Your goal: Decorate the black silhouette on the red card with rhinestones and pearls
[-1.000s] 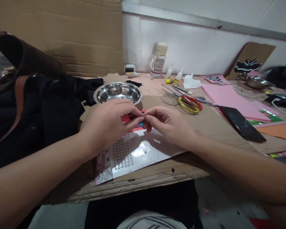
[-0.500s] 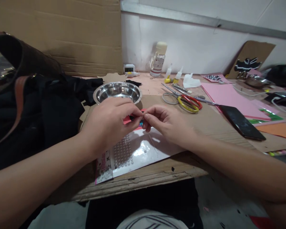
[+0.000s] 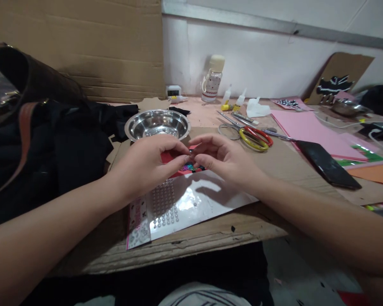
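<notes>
My left hand [image 3: 145, 165] pinches a small red card piece [image 3: 167, 157] with a glittery patch [image 3: 187, 168], held just above the table in front of a steel bowl [image 3: 157, 124]. My right hand [image 3: 225, 159] meets it from the right, fingertips curled and pressed on the card's right edge; whether anything small sits between those fingertips is not visible. Under both hands lies a glossy sheet of stick-on pearl beads [image 3: 166, 204] with a pink printed strip at its left end.
Black bags and cloth [image 3: 51, 140] fill the left side. Red-and-yellow scissors [image 3: 253, 138], glue bottles [image 3: 226, 100], a small bottle [image 3: 213, 80], a dark phone [image 3: 327, 170], pink sheets [image 3: 306, 127] and cables lie to the right. A cardboard wall stands behind.
The red piece now shows more, tilted flatter. My right hand's fingers have shifted slightly and loosened from the tight pinch. The view drifted a little left.
</notes>
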### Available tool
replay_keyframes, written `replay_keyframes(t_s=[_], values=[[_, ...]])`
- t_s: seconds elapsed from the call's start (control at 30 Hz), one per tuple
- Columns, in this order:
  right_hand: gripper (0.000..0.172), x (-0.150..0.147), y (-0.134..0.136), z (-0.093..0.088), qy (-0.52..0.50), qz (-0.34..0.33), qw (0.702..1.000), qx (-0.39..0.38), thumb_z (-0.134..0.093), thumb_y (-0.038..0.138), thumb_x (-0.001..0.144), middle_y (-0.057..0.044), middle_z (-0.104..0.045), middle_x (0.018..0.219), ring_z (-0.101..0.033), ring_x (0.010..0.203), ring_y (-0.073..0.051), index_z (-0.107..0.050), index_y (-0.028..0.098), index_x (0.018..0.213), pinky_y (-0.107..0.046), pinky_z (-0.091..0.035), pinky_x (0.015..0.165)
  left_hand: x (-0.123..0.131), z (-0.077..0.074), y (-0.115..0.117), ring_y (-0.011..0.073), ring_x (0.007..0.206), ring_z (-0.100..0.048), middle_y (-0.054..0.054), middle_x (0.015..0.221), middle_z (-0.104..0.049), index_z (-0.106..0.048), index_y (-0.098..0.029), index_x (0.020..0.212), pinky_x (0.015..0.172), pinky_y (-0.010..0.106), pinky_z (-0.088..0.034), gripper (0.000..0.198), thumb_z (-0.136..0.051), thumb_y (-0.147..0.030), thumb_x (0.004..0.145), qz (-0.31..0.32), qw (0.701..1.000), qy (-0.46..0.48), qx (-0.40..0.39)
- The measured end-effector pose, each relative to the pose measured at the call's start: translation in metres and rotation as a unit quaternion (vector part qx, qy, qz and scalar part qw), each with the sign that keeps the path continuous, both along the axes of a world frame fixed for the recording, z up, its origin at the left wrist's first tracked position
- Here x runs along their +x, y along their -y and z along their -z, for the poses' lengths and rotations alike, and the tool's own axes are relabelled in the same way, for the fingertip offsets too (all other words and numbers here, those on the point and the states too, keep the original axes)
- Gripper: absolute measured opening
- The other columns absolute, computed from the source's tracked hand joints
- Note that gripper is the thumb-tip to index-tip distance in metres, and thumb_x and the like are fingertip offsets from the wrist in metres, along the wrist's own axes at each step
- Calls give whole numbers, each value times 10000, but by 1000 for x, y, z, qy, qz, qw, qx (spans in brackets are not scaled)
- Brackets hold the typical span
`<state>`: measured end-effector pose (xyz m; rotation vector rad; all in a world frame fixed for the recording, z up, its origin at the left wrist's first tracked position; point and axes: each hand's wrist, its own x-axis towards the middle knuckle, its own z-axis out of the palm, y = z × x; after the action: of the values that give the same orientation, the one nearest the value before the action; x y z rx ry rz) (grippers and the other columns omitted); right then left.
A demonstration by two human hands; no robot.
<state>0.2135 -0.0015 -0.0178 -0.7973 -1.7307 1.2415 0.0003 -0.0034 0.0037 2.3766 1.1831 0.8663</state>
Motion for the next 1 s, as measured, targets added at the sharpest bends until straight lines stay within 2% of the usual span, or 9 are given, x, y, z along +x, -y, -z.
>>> replay_keyframes(t_s=[0.07, 0.17, 0.3, 0.77, 1.0], values=[[201, -2, 0, 2, -5, 10, 1000, 17, -768, 219, 871, -16, -707, 1006, -698, 913, -125, -650, 193, 1032, -259, -587, 820, 1, 0, 0, 153, 810, -685, -13, 895, -781, -770, -216, 907, 748, 270, -480, 161, -645, -316, 917, -6, 1000, 5, -19], [97, -3, -1, 2, 7, 23, 999, 22, -740, 230, 895, 6, -701, 875, -682, 793, -107, -662, 184, 928, -249, -572, 751, 1, 1, -1, 154, 814, -687, -18, 886, -780, -769, -220, 905, 751, 268, -483, 158, -650, -324, 912, -4, 1000, 9, -26], [93, 0, -1, -2, 25, 24, 999, 19, -693, 261, 939, 8, -721, 782, -689, 720, -110, -694, 173, 912, -254, -579, 705, 1, 2, -2, 162, 810, -690, -17, 871, -779, -767, -230, 909, 742, 268, -493, 177, -639, -353, 920, -1, 1000, 15, -21], [114, 0, 1, -2, -12, -15, 1000, -19, -606, 230, 990, -9, -749, 824, -726, 765, -113, -702, 172, 1010, -260, -613, 756, 0, 0, -1, 157, 798, -691, -8, 865, -781, -770, -219, 911, 733, 263, -501, 172, -623, -305, 934, 9, 1000, 14, -17], [121, 2, -2, -1, 8, 25, 1000, -17, -605, 266, 1001, -5, -746, 810, -724, 729, -112, -673, 167, 1007, -254, -604, 690, 0, -1, 0, 141, 738, -657, -10, 813, -760, -750, -200, 854, 681, 250, -468, 176, -612, -284, 926, 14, 1000, 10, -15]])
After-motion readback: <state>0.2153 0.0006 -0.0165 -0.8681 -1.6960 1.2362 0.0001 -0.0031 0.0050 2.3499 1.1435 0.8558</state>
